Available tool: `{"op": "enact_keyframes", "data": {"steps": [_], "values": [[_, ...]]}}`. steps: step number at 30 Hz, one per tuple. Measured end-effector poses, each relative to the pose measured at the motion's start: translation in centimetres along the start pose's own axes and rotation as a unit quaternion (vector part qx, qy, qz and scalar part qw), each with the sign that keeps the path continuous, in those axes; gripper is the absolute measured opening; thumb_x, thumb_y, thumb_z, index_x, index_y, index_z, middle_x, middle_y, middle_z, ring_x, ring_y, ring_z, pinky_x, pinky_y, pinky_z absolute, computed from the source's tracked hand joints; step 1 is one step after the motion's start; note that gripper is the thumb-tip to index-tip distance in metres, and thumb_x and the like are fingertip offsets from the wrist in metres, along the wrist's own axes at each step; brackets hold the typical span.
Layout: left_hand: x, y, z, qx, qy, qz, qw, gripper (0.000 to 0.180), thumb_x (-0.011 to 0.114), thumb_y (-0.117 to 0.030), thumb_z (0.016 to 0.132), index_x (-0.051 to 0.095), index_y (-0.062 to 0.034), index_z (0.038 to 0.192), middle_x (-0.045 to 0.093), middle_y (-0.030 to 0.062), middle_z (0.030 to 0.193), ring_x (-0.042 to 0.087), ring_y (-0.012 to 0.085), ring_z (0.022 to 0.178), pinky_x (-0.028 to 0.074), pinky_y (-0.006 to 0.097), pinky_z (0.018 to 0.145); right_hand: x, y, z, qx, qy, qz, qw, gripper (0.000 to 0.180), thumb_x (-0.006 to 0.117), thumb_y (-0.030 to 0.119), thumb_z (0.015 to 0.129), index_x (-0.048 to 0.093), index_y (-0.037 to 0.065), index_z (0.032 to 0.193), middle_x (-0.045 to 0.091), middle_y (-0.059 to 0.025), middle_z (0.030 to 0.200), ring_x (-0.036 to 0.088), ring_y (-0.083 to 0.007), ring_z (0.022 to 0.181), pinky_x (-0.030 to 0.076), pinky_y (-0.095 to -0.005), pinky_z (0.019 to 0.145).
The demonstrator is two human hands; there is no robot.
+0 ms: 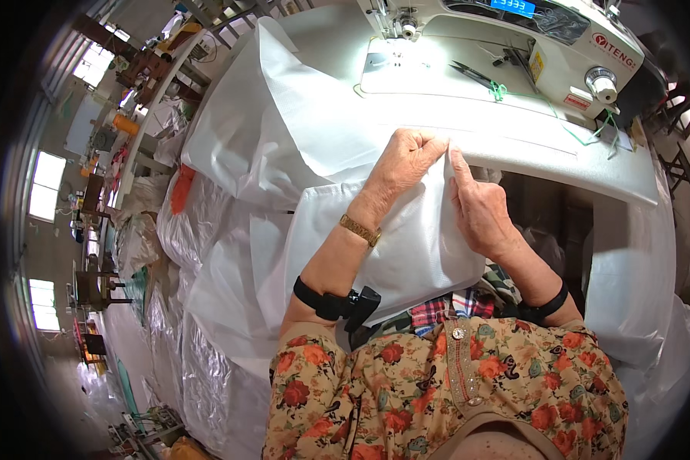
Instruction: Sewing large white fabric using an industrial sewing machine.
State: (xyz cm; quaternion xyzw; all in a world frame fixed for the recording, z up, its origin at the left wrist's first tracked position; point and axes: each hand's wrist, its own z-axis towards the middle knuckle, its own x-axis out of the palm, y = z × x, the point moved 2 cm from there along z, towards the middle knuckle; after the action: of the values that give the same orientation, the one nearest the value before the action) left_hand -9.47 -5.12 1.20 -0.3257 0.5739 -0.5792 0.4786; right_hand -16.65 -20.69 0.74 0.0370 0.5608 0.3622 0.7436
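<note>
A sheet of white woven fabric [406, 253] hangs from the near edge of the sewing table down over my lap. My left hand [402, 161] is closed in a fist on the fabric's top edge at the table's rim. Just to its right, my right hand [479, 207] pinches the same edge, forefinger pointing up along a fold. More white fabric [284, 123] spreads over the table's left part. The white sewing machine [529, 46] stands at the far side, its needle [406, 31] apart from both hands.
Black scissors [475, 75] and green thread [502, 92] lie on the machine bed. Heaps of white and clear plastic sacks [199, 337] fill the floor on the left. Chairs, shelves and windows lie beyond, far left. The white table [575, 161] runs right.
</note>
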Motion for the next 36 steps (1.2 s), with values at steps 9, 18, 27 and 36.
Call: {"op": "enact_keyframes", "data": {"steps": [9, 18, 27, 36], "values": [[0.2, -0.7, -1.1, 0.011, -0.013, 0.062, 0.998, 0.043, 0.061, -0.028, 0.090, 0.054, 0.0028, 0.062, 0.040, -0.0010, 0.052, 0.039, 0.0074, 0.056, 0.037, 0.030, 0.050, 1.2, 0.9, -0.5, -0.019, 0.008, -0.105, 0.994, 0.062, 0.054, 0.001, 0.084, 0.033, -0.010, 0.141, 0.062, -0.0172, 0.075, 0.063, -0.0300, 0.062, 0.050, -0.0383, 0.057], [-2.6, -1.7, -0.7, 0.176, -0.077, 0.298, 0.935, 0.026, 0.054, -0.020, 0.094, 0.059, 0.0032, 0.083, 0.058, 0.0210, 0.074, 0.055, 0.0344, 0.065, 0.045, 0.041, 0.064, 3.8, -1.2, -2.6, -0.011, 0.042, -0.038, 0.998, 0.054, 0.056, 0.006, 0.086, 0.040, -0.009, 0.135, 0.065, -0.0246, 0.095, 0.067, -0.0340, 0.074, 0.052, -0.0390, 0.062], [-3.8, -3.5, -0.1, 0.195, -0.033, 0.222, 0.955, 0.020, 0.057, -0.014, 0.095, 0.057, 0.0038, 0.087, 0.054, 0.0150, 0.069, 0.047, 0.0237, 0.062, 0.043, 0.035, 0.061, 2.0, -0.8, 5.4, 0.209, 0.057, 0.403, 0.889, 0.039, 0.057, 0.033, 0.098, 0.060, -0.002, 0.116, 0.064, -0.0053, 0.098, 0.057, -0.0137, 0.088, 0.047, -0.0291, 0.082], [-6.2, -3.2, 2.4, 0.089, 0.019, 0.153, 0.984, 0.023, 0.065, -0.018, 0.093, 0.068, 0.0039, 0.090, 0.057, -0.0049, 0.070, 0.043, 0.0052, 0.066, 0.040, 0.025, 0.059, 3.3, -0.8, 7.3, 0.132, -0.044, 0.454, 0.880, 0.034, 0.053, 0.030, 0.101, 0.064, -0.002, 0.109, 0.060, 0.0027, 0.083, 0.051, -0.0044, 0.082, 0.046, -0.0242, 0.075]]}}
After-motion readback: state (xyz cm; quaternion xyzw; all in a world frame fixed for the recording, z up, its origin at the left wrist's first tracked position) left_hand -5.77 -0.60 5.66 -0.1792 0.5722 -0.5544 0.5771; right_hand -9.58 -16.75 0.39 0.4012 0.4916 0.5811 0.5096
